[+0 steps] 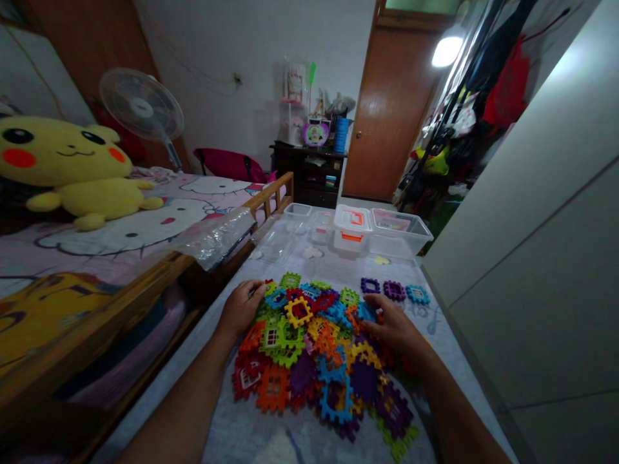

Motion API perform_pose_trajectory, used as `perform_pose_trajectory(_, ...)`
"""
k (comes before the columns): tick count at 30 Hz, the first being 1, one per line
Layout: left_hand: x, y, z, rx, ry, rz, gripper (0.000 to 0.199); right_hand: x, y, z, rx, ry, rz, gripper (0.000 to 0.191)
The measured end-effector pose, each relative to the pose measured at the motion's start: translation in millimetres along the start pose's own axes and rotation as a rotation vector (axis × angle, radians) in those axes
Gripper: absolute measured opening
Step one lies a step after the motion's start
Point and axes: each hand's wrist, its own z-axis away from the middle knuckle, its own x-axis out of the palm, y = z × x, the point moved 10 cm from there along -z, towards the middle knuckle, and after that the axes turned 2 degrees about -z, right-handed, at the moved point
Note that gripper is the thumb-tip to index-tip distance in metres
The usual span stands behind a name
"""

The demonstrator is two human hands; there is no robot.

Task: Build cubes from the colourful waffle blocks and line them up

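A heap of colourful plastic interlocking tiles with notched edges lies before me; a yellow square frame tile rests on top. My left hand is at the heap's left edge, fingers loosely curved and thumb apart, beside small red and green pieces. At the right edge, my right hand has its thumb and fingers apart around the side of the heap, near a blue tile. Its palm side is hidden. Beyond it, a dark purple frame, a purple tile and a blue frame lie in a row.
At the table's far end stand a lidded clear box with orange latches and an open clear bin. Clear plastic packaging lies left of them. A wooden bed rail runs along the left; a pale cabinet borders the right.
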Motion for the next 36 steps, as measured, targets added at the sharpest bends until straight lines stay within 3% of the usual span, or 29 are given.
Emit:
perform_pose_trajectory(12, 2.1, -3.5, -1.3, -0.014, -0.014, 0.008, 0.047, 3.2, 4.4, 0.1, 0.039, -0.011, 0.078, 0.051)
perform_pose_trajectory(25, 5.3, -7.2, -3.4, 0.000, -0.021, -0.017, 0.048, 0.0, 10.2, -1.2, 0.018, 0.073, 0.121, 0.058)
perform_pose_trajectory(28, 6.4, -9.7, -4.2, -0.004, -0.027, -0.010, 0.049, -22.4, 9.2, -3.8, -0.030, 0.147, 0.126, 0.057)
perform_pose_trajectory(31, 5.7, -11.6, -5.1, -0.009, -0.021, -0.016, 0.050, -65.2, 18.8, -8.5, -0.057, 0.246, 0.146, 0.058)
perform_pose_trajectory(36, 4.8, -9.4, -4.5, -0.002, -0.038, -0.011, 0.050, -126.2, 66.4, -23.1, 0.041, 0.263, 0.283, 0.059)
